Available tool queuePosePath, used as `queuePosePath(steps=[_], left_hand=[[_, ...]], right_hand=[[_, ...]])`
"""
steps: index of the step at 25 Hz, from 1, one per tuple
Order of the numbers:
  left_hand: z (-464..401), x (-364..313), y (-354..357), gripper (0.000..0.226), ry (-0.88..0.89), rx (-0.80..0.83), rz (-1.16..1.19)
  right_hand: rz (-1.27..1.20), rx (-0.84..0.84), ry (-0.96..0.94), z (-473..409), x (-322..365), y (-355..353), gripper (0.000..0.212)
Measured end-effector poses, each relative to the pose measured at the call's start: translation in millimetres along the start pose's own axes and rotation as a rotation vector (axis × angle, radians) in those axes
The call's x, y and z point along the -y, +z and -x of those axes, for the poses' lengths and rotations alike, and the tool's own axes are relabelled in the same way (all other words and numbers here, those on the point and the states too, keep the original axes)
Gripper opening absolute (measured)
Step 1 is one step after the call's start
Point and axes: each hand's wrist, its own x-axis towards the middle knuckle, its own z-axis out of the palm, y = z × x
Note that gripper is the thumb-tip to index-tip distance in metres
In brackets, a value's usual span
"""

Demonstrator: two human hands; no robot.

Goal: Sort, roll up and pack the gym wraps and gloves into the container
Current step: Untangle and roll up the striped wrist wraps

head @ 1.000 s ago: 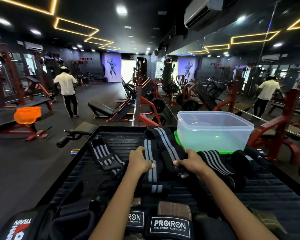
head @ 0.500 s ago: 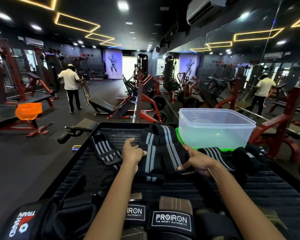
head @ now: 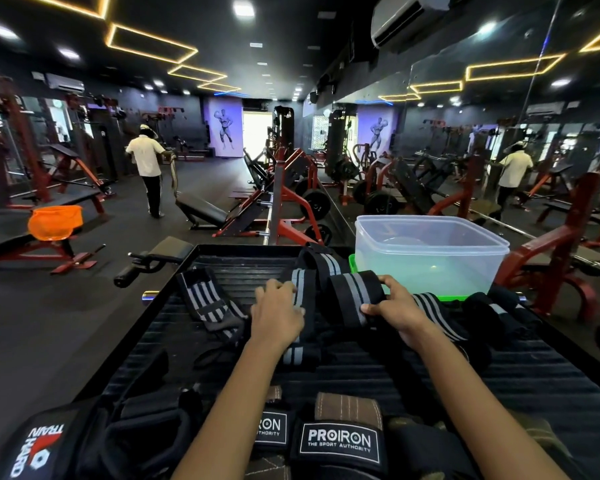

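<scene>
A black gym wrap with grey stripes (head: 352, 292) lies across the black ribbed mat (head: 520, 372). My right hand (head: 395, 311) grips its rolled part, thumb below and fingers over the top. My left hand (head: 278, 315) pinches the wrap's loose strip (head: 297, 289) beside the roll. A clear plastic container (head: 430, 252) stands behind on a green lid (head: 352, 263). Another striped wrap (head: 205, 299) lies to the left, and more wraps (head: 492, 313) lie to the right. Black gloves marked PROIRON (head: 340, 441) lie near me, with a TRAIN HARD glove (head: 45, 448) at the lower left.
The mat's raised black rim (head: 160, 299) runs along the left, with a padded handle (head: 146, 263) beyond it. Red weight machines (head: 284, 209) stand behind. A person in a white shirt (head: 148, 168) stands far left. An orange basket (head: 54, 221) sits on a bench. A mirror wall (head: 499, 150) is at the right.
The wrap's folded part has been rolled further forward into a thicker roll under my right hand. My left hand has slid up along the loose strip. The far person walked away.
</scene>
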Motion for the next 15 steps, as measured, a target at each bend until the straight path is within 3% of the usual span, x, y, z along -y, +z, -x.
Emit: queuePosePath(steps=[2, 5, 7, 10, 12, 15], left_hand=[[1.1, -7.5, 1.5, 0.027, 0.142, 0.031, 0.238], [8.6, -19.7, 0.1, 0.038, 0.088, 0.361, 0.588], [9.3, -19.3, 0.9, 0.032, 0.073, 0.454, 0.657], [2.7, -16.3, -0.1, 0.01, 0.083, 0.266, 0.773], [-2.1, -14.3, 0.6, 0.014, 0.027, 0.169, 0.85], [-4.0, -15.0, 2.0, 0.014, -0.036, 0.15, 0.969]], right_hand=[[-0.137, -0.007, 0.005, 2.7, 3.9, 2.5, 0.039], [-0.275, -0.057, -0.017, 1.9, 6.2, 6.1, 0.036], [-0.327, -0.093, -0.019, 2.0, 6.1, 8.0, 0.036], [-0.324, -0.093, 0.001, 4.2, 6.7, 11.5, 0.036], [-0.317, -0.046, 0.015, 5.8, 6.5, 14.3, 0.036], [-0.264, 0.008, 0.004, 9.7, 7.2, 19.1, 0.036]])
